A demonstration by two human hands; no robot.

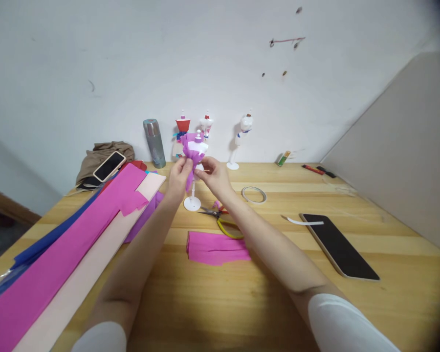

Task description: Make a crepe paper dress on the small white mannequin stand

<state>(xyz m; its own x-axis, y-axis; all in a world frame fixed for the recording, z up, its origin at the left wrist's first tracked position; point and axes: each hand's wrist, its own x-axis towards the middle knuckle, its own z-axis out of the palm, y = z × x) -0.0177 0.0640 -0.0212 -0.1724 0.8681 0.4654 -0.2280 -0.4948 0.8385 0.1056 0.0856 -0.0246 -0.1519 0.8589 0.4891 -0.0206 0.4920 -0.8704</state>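
A small white mannequin on a round base stands upright in the middle of the table, with purple crepe paper gathered around its body. My left hand pinches the paper at the waist from the left side. At the right of the waist, the fingers of my right hand are closed on something thin and pale, too small to name. Scissors with yellow and red handles lie open just in front of the base. Closer to me, a folded pink paper piece lies flat.
Long pink paper and other coloured sheets cover the left side. A flask and three more mannequins, one at the right, stand by the wall. Right of centre are a tape roll and a dark tablet under a white strip.
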